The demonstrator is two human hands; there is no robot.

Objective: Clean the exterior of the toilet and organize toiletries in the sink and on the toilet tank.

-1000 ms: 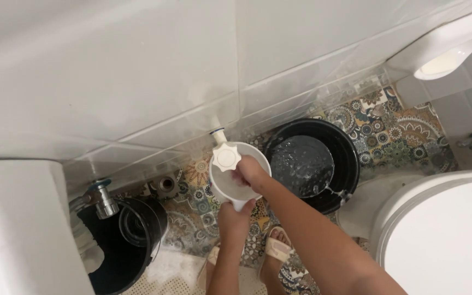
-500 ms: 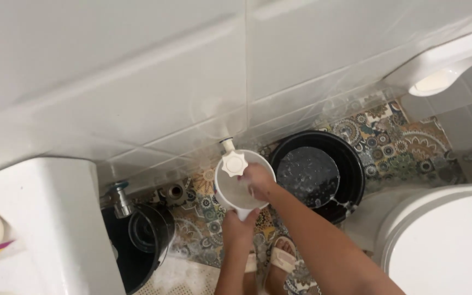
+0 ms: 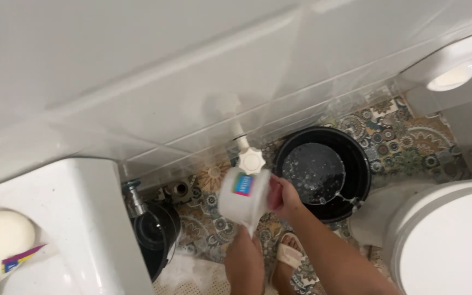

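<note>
Head view shows me a white plastic scoop [image 3: 244, 198] tipped on its side under the white wall tap [image 3: 250, 160], its bottom with a small coloured sticker turned up toward me. My left hand [image 3: 242, 252] is closed around the scoop's handle from below. My right hand [image 3: 283, 196] is cupped against the scoop's rim on the far side of that grip, fingers curled on or into the mouth; how deep they go I cannot tell.

Just beyond the right hand sits a black bucket [image 3: 356, 164] holding water. On the other side of the grip, lower down, a second dark bucket [image 3: 157, 235] stands under a metal tap [image 3: 133, 198], beside the white basin [image 3: 83, 218]. A white toilet [image 3: 449, 235] is at the far right, and patterned floor tiles [image 3: 411, 147] run under everything.

I judge the risk to be a slip: a wet plastic handle held tilted could twist out of the left hand and drop onto my sandalled foot [image 3: 289, 257] or the tiles, splashing.

Half a second ago the scoop stood mouth-up with the right hand inside it; now it is rolled over, bottom showing, and sits further from the wall tap.
</note>
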